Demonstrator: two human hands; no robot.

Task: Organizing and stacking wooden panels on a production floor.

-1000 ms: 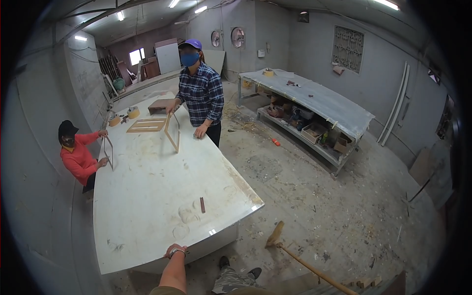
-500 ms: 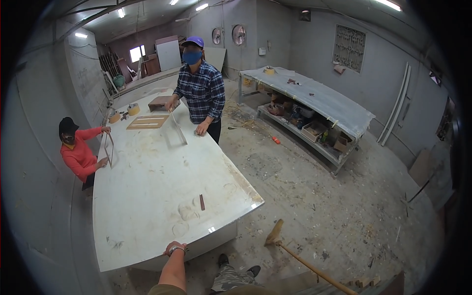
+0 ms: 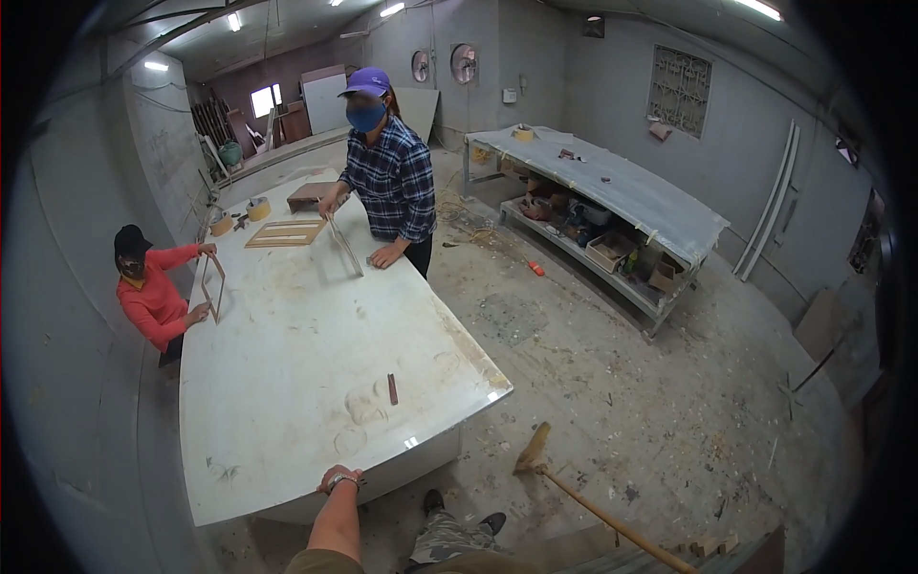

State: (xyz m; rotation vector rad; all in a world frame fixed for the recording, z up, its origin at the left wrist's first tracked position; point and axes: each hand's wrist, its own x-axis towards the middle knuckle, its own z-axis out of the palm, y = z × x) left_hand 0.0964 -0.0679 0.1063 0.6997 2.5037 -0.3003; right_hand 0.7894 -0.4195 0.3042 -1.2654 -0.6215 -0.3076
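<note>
The left hand (image 3: 339,476) rests on the near edge of the big white table (image 3: 287,383); its grip looks curled over the rim, holding nothing loose. The right hand is out of view. To steady well, I'd keep the palm flat and weight back. A small brown wood strip (image 3: 392,388) lies on the table just beyond, right of the hand.

White table (image 3: 287,383) — small brown block (image 3: 392,388), blue-plaid shirt (image 3: 394,184).
</note>
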